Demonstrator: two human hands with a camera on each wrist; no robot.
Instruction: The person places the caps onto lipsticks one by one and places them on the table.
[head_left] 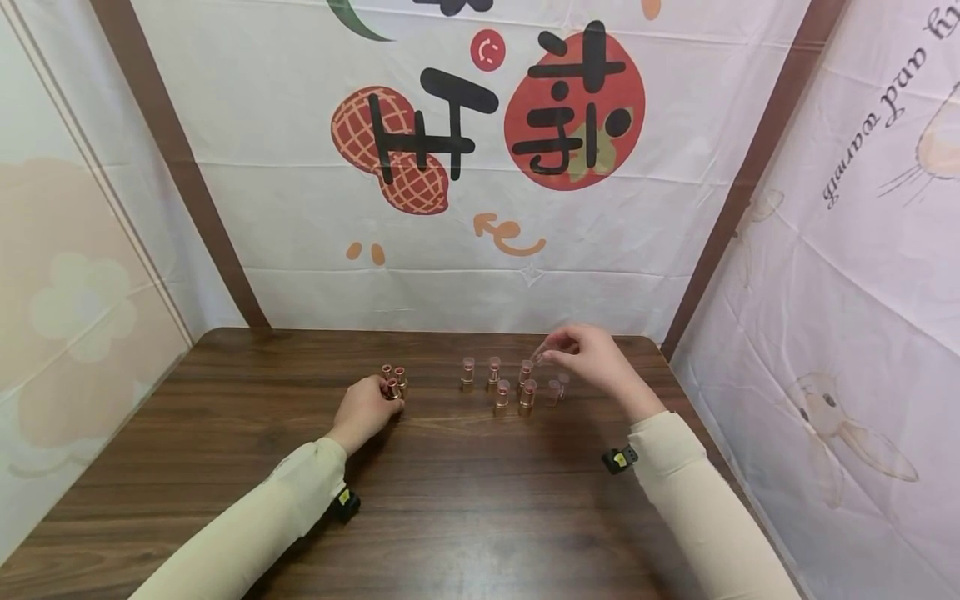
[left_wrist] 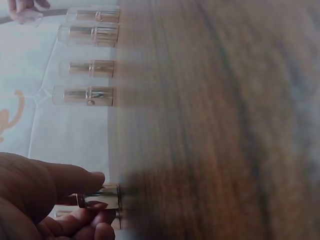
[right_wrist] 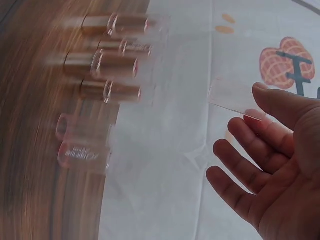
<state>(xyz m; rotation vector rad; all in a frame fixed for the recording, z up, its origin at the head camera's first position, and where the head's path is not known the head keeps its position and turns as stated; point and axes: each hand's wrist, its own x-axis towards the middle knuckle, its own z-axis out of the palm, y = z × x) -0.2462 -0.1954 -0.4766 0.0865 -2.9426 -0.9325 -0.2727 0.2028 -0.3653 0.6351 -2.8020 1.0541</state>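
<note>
My left hand pinches a gold lipstick between thumb and fingers at the left of the group. Its base stands at the tabletop, and two other uncapped lipsticks are close beside it. Over on the right, my right hand holds a clear lipstick cap between thumb and index finger, raised above the table; the other fingers are spread and loosely bent. Between the hands, several gold lipsticks stand upright under clear caps. Two loose clear caps stand next to them, below my right hand.
All of this stands on a dark brown wooden table. A white printed cloth hangs behind the table's far edge, and another cloth hangs along the right side.
</note>
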